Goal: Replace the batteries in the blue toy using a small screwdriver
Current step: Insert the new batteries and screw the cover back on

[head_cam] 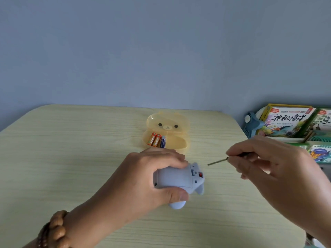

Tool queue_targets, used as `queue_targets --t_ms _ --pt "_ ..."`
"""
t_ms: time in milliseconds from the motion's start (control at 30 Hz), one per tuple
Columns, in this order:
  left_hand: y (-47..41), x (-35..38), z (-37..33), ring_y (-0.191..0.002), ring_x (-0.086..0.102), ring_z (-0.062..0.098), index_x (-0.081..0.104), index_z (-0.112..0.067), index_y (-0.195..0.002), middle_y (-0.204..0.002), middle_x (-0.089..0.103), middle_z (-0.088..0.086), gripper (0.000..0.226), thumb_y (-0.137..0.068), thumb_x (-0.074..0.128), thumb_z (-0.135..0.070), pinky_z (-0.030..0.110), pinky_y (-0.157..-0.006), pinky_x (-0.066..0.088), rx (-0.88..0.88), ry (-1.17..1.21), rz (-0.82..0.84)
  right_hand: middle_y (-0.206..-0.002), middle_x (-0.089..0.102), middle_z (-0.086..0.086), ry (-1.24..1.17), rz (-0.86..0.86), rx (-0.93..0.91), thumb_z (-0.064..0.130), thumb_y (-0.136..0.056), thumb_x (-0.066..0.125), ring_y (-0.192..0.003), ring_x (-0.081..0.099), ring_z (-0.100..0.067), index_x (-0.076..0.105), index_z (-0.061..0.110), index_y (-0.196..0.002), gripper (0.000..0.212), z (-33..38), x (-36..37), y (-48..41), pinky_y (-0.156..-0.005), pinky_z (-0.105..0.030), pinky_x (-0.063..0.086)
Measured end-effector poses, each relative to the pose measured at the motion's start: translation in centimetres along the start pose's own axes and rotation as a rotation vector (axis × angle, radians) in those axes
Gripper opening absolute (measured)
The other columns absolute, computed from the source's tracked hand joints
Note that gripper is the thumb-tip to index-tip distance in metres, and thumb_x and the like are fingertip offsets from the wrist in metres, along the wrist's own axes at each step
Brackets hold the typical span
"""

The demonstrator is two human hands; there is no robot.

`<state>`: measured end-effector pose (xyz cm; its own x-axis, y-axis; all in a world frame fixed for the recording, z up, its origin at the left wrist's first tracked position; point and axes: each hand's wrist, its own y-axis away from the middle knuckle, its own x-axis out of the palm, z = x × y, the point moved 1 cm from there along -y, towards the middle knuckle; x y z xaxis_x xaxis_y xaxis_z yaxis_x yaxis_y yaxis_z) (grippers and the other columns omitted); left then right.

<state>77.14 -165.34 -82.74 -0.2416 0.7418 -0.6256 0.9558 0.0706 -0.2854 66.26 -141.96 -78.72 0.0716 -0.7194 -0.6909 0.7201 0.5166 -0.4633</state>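
Note:
My left hand (pixel 143 178) grips the blue toy (pixel 176 178) on the table, underside up, fingers over its far side and thumb on its near side. The toy's flat battery cover faces me, with a small red switch at its right end. My right hand (pixel 265 163) pinches a small screwdriver (pixel 217 161), whose thin shaft points left toward the toy, its tip a short way above and right of it. Behind the toy stands an open yellow bear-shaped box (pixel 179 142) holding three batteries (pixel 156 139), two orange and one blue.
The pale wood-grain table (pixel 71 158) ends at a blue wall behind. Off its right edge lies a stack of colourful children's books (pixel 290 122) and a blue-green toy (pixel 250 126). A beaded bracelet (pixel 52 231) sits on my left wrist.

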Motion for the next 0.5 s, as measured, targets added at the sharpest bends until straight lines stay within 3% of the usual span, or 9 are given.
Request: queue_targets --t_ms 67,167,500 --pt "0.0 0.0 -0.1 -0.121 0.056 -0.012 0.072 -0.039 -0.110 -0.124 0.062 -0.034 0.053 -0.061 0.092 -0.038 0.009 -0.098 0.042 0.004 0.005 -0.007 -0.080 0.069 0.017 0.010 0.056 -0.097 0.026 -0.084 0.072 -0.069 0.070 -0.003 0.073 0.033 -0.083 0.007 1.0 -0.2 -0.3 -0.061 -0.012 0.051" --pt "-0.1 0.2 -0.3 -0.121 0.056 -0.012 0.069 -0.040 -0.113 -0.125 0.060 -0.035 0.057 -0.060 0.089 -0.042 0.010 -0.099 0.042 0.017 -0.003 -0.013 -0.077 0.067 0.017 0.055 0.094 -0.163 0.025 -0.083 0.068 -0.069 0.066 -0.003 0.073 0.031 -0.085 0.008 1.2 -0.2 -0.3 -0.061 -0.016 0.048" --pt "-0.1 0.2 -0.5 -0.120 0.055 -0.013 0.062 -0.043 -0.118 -0.127 0.056 -0.038 0.063 -0.060 0.087 -0.043 0.006 -0.097 0.041 0.025 -0.021 -0.019 -0.075 0.066 0.019 0.077 0.137 -0.186 0.028 -0.084 0.068 -0.067 0.065 -0.004 0.073 0.031 -0.083 0.006 1.7 0.3 -0.3 -0.060 -0.017 0.047"
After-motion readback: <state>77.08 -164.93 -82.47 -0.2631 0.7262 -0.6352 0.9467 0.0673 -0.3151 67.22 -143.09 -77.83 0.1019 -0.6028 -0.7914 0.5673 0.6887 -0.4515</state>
